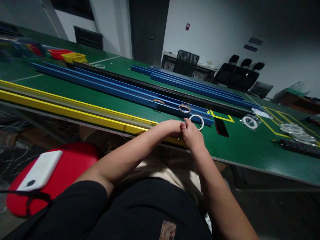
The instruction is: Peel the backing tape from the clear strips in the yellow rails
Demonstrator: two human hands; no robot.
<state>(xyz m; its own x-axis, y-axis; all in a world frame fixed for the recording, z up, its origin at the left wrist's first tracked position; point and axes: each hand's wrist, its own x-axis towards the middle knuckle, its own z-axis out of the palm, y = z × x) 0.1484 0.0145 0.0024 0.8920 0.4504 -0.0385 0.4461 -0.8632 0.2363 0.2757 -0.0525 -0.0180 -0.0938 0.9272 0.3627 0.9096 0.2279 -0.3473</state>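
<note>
black shirt [155,206] fills the space nearest the camera, well on the body side of the fingers, with both bare forearms reaching out past it over the near edge of the green table [250,150]. left hand [176,126] and right hand [194,135] meet there; the right fingers curl inward, pressed together against the left hand, and whether they pinch anything cannot be told, while the left fingertips are hidden. a white ring [202,120] shows just beyond the right hand, which is the nearer of the two, though whether it is held or only stands behind the knuckles is unclear. the yellow rail [75,113] passes under the hands, its long axis following the table edge and running off far to the left of the fingers. a blue rail [100,86] lies beyond it, roughly alongside, its near end just past the white ring. to the right of the fingers lies a phone [221,127]; a red stool [82,163] sits well off to their left, below the table top.
</note>
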